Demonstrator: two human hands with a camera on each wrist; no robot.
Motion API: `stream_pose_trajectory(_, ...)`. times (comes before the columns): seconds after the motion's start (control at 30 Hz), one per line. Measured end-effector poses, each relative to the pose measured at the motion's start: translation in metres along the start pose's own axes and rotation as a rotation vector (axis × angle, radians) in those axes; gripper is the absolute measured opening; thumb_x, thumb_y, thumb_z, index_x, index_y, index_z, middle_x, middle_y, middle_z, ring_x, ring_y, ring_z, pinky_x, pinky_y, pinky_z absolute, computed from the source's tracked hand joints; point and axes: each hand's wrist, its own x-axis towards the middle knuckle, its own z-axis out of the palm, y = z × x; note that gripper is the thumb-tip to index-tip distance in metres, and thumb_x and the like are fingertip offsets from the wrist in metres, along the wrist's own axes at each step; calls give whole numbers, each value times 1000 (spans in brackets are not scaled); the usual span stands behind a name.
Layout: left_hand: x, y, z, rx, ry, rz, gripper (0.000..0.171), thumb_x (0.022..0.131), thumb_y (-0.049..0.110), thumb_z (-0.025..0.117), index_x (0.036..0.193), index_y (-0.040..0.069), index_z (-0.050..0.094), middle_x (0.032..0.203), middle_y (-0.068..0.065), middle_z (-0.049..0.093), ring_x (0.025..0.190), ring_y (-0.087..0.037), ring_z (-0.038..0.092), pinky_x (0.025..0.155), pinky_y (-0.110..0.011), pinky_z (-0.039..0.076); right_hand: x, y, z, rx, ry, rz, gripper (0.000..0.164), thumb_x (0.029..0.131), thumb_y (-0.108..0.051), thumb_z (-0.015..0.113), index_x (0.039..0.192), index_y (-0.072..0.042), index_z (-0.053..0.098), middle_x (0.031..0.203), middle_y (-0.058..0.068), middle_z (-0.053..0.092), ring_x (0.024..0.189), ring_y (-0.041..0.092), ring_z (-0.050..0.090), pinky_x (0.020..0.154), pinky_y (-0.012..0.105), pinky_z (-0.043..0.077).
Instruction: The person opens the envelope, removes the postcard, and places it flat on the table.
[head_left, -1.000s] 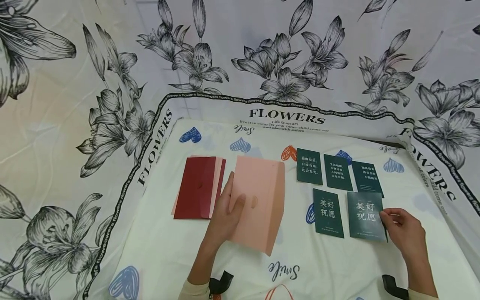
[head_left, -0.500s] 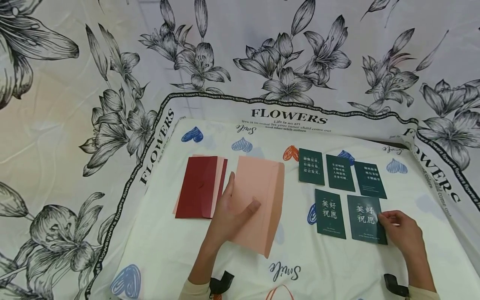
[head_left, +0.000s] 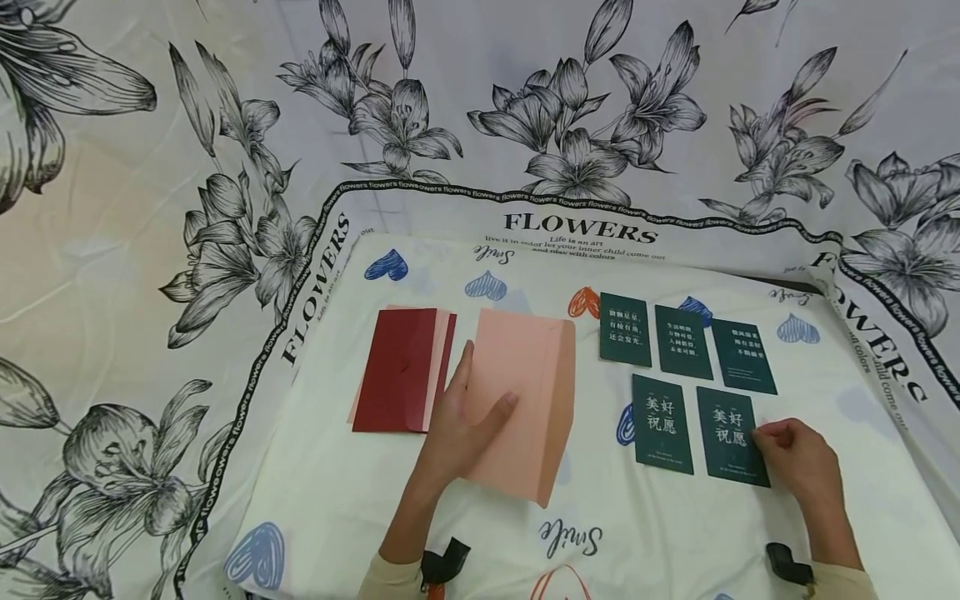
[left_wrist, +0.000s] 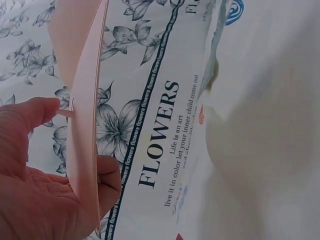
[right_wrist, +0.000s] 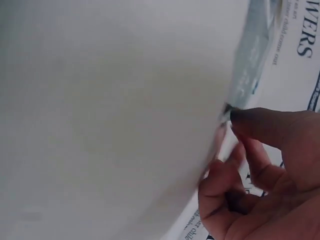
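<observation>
My left hand (head_left: 453, 437) grips a pale pink envelope (head_left: 521, 358), thumb across its front and fingers behind. Its side flap stands unfolded along the right edge. Seen from the left wrist, the envelope (left_wrist: 84, 145) is edge-on, the thumb beside a small tab on its face. On the right, the fingertips of my right hand (head_left: 802, 462) pinch the right edge of a dark green card (head_left: 727, 450) with white Chinese characters. In the right wrist view, thumb and index finger of the right hand (right_wrist: 260, 170) meet at a small dark bit of it.
Left of the envelope lies a stack of dark red envelopes (head_left: 393, 371) with pink ones among them. Several more green cards (head_left: 662, 425) lie in two rows at the right. The white cloth (head_left: 315, 492) is printed with hearts, and a flower-patterned sheet (head_left: 420, 208) rises behind.
The pinched green card has lost its bright sheen and looks smaller, lying flatter among the others. My right hand has shifted slightly left. The left thumb has slid right across the pink envelope.
</observation>
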Motion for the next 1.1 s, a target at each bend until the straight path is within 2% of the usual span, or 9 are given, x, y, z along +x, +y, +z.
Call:
stream_pose_trajectory(0.17,-1,1,4,19,1,3,98,95,50,74,171,30,15,172,1,30,141,-34,50,107,-67,46,-2,-3,3,27,25,28,38,107,-24,62,123,10,57,111,33,61,96,42,56,70,41,48)
stream_pose_trajectory(0.27,-2,2,6,9,-10,-1,98,95,50,74,171,31,14,172,1,29,142,-34,49,108,-68,44,-7,-11,3,40,57,-9,42,108,-28,60,126,9,56,119,33,57,100,43,54,69,39,47)
stream_pose_trajectory(0.4,-2,3,9,-23,-33,5,96,97,47,74,169,38,12,172,6,26,143,-30,46,113,-66,40,-21,-33,4,96,119,-164,47,109,-36,59,129,6,57,124,29,56,103,39,55,66,24,46)
stream_pose_trajectory(0.57,-3,6,15,-26,-65,7,96,97,48,74,168,42,10,172,10,25,146,-26,43,117,-64,36,-47,-70,10,214,126,-361,44,109,-42,59,132,-4,60,120,16,66,98,16,59,72,9,43)
stream_pose_trajectory(0.67,-4,6,20,-17,-79,8,95,98,49,73,168,41,10,172,11,24,147,-25,42,118,-63,35,-62,-94,18,325,68,-485,35,110,-35,59,133,-8,62,118,10,69,92,9,63,77,10,49)
stream_pose_trajectory(0.77,-5,7,25,-11,-87,9,95,98,49,72,169,39,10,172,9,26,145,-25,45,116,-62,37,-79,-117,27,474,-36,-603,28,111,-23,58,135,-8,62,117,9,73,90,16,68,79,17,56)
stream_pose_trajectory(0.87,-6,8,30,-9,-97,15,96,98,49,72,170,35,11,171,9,28,143,-25,46,115,-61,39,-95,-139,35,617,-183,-682,30,111,-13,57,140,-6,60,119,9,75,90,23,70,80,24,59)
stream_pose_trajectory(1.0,-9,10,39,-4,-138,28,97,98,49,72,171,31,10,171,8,28,142,-25,47,114,-60,41,-111,-161,45,706,-358,-728,32,109,-11,61,140,-5,60,115,7,76,87,22,71,79,30,61)
stream_pose_trajectory(1.1,-10,13,44,4,-166,33,98,98,50,72,171,30,9,170,6,28,141,-25,48,113,-59,43,-116,-169,49,723,-373,-747,28,107,-9,63,134,-5,62,106,6,77,81,22,70,75,31,61)
